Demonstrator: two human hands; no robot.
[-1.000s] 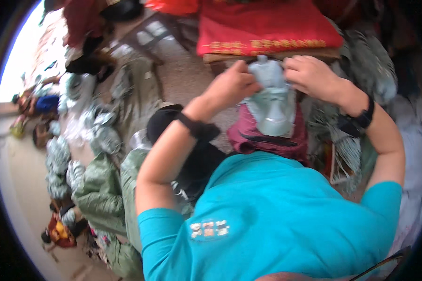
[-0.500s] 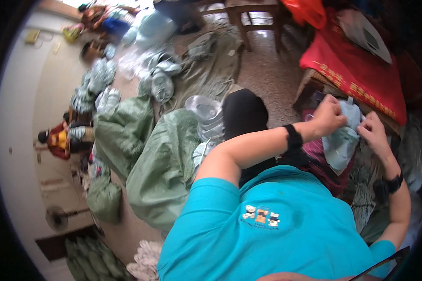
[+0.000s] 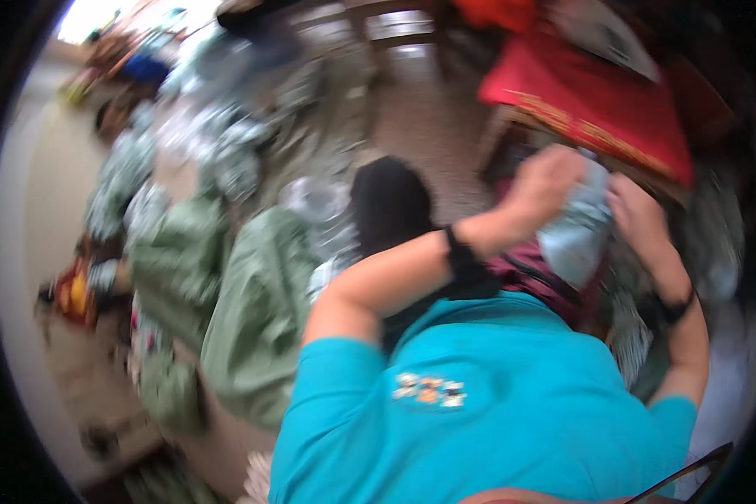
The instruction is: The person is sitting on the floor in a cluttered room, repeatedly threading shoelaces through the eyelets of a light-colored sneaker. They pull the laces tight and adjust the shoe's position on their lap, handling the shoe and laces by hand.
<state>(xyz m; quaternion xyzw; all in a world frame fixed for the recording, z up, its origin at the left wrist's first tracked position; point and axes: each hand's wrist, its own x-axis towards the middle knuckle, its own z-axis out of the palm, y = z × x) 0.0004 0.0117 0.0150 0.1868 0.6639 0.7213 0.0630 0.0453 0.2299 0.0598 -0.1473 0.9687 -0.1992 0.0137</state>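
Observation:
A pale blue fabric piece [image 3: 578,231], shaped like a shoe upper, lies over dark red cloth [image 3: 533,269] at my lap. My left hand [image 3: 550,183] is closed on its upper left edge, fingertips pressed together. At its right edge is my right hand [image 3: 643,220], fingers curled in a pinch; motion blur hides what lies between them. A small tab stands up at the piece's top, between the two hands. Black bands sit on both my wrists.
A red cloth [image 3: 596,109] covers a wooden stand just beyond my hands. Large green sacks [image 3: 265,311] and clear plastic bags [image 3: 315,202] crowd the floor to my left. Bundled cords [image 3: 632,336] hang by my right forearm. Other people [image 3: 80,294] are at the far left.
The whole view has shifted and blurred, with the scene sliding left. Both hands stay at the pale blue piece; my right hand has turned, its back now more toward me.

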